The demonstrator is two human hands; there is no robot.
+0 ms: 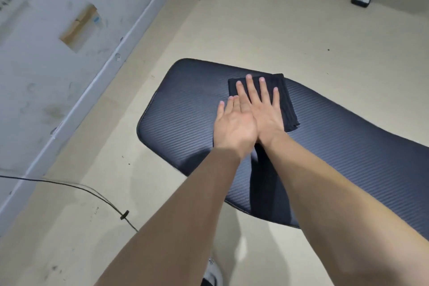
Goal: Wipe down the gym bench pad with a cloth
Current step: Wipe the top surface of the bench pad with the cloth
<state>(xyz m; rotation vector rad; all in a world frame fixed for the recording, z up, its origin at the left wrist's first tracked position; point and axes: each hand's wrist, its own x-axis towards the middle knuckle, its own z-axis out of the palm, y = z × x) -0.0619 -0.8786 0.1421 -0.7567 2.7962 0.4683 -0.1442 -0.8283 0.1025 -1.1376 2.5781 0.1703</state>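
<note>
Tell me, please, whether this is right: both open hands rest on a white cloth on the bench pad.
Not quite: the head view shows the cloth is dark, not white. The left hand and right hand do rest open on it, on the bench pad.

Two hands: left hand [234, 129], right hand [267, 111]; one cloth [286, 102]; one bench pad [348, 146]; possibly one shoe [214, 271].

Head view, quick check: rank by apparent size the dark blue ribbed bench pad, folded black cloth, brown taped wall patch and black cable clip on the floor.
1. Dark blue ribbed bench pad
2. Folded black cloth
3. Brown taped wall patch; farther off, so true size versus the cloth is unsure
4. Black cable clip
</note>
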